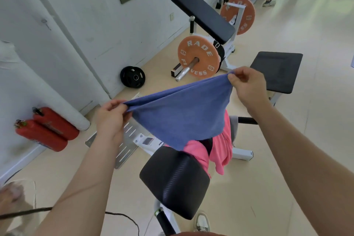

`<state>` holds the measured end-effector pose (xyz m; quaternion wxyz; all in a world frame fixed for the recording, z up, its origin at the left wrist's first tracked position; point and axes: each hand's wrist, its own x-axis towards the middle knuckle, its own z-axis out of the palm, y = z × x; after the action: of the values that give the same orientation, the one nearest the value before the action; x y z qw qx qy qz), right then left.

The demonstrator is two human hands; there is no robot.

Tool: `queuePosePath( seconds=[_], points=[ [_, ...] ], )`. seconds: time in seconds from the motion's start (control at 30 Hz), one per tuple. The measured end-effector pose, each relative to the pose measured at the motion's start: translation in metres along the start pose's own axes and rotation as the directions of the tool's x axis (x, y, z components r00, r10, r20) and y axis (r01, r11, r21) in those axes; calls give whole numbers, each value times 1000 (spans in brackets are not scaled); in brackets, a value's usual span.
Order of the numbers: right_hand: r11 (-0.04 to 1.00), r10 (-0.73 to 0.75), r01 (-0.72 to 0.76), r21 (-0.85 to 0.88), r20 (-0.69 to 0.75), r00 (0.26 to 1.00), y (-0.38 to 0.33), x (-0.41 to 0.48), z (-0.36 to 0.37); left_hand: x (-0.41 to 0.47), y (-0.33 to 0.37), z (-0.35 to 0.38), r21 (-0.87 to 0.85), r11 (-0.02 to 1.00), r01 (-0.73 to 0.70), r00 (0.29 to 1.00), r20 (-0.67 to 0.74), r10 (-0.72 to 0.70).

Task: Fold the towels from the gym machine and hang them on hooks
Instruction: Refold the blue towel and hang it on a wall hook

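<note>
As the blue towel (pixel 182 113) sags limp above the black pad (pixel 174 180), the left hand (pixel 111 119) and right hand (pixel 247 84) pinch its corners, likely the surest hold.

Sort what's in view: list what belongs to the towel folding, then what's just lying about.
Belongs to the job: blue towel, pinched by left hand and right hand; pink towel draped on the gym machine.
Lying about: orange weight plate, black plate on the floor, red fire extinguishers.
</note>
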<state>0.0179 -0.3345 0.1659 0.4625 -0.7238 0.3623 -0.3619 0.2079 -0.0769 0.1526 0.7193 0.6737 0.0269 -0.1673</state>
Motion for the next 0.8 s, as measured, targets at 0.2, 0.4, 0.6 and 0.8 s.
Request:
queuePosePath(
  seconds=[0.2, 0.4, 0.6, 0.8],
  points=[
    [952, 88, -104, 287, 69, 994, -6, -39, -16, -8, 15, -21, 202, 961, -188, 982, 25, 186],
    [787, 480, -556, 266, 301, 824, 85, -129, -17, -36, -67, -81, 514, 853, 88, 954, 202, -220],
    [584, 738, -798, 148, 313, 598, 136, -199, -5, -46, -136, -123, 526, 777, 345, 860, 156, -487],
    [588, 781, -809, 21, 245, 574, 140, -220, 4, -51, -148, -150, 650, 729, 215, 813, 295, -503]
  ],
)
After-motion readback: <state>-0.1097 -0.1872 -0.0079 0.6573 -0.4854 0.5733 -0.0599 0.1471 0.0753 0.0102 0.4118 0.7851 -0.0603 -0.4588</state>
